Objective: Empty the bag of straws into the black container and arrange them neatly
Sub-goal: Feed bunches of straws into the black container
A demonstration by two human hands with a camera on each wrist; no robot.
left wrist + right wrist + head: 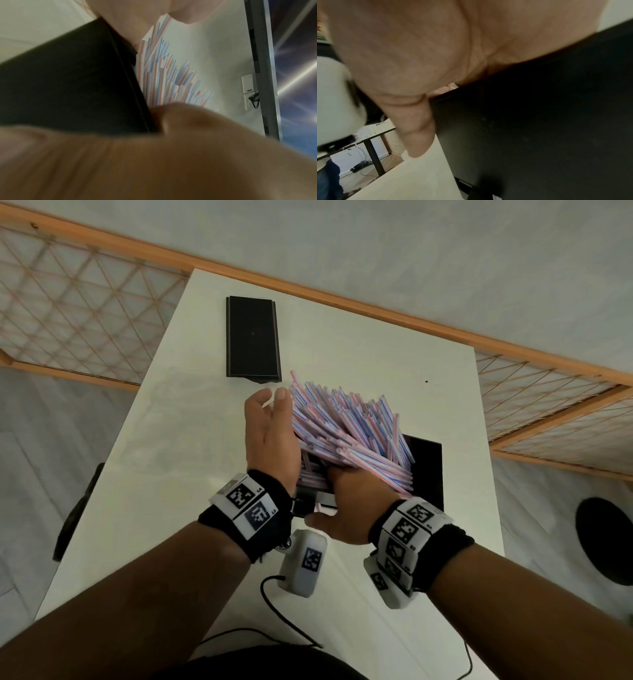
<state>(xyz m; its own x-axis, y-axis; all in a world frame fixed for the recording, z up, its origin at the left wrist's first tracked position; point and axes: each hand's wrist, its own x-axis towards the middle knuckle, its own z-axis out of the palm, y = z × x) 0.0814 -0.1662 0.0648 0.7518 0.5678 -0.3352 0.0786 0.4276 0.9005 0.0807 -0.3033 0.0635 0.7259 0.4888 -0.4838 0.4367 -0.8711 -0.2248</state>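
Note:
A thick bundle of red-, white- and blue-striped straws [349,426] stands fanned out in the black container [428,470], leaning to the left. My left hand [270,422] lies with straight fingers against the bundle's left side. My right hand [352,501] is at the container's near edge, thumb stretched out and fingers hidden under the straws. The left wrist view shows the straws [171,75] beside the container's dark wall [68,81]. In the right wrist view my flat palm [419,47] lies against the container [539,121]. No bag is in sight.
A flat black lid [252,337] lies at the far left of the white table [171,440]. A black cable [284,618] runs over the near edge. Wooden lattice panels [68,302] flank the table. A dark round object [606,542] sits on the floor at right.

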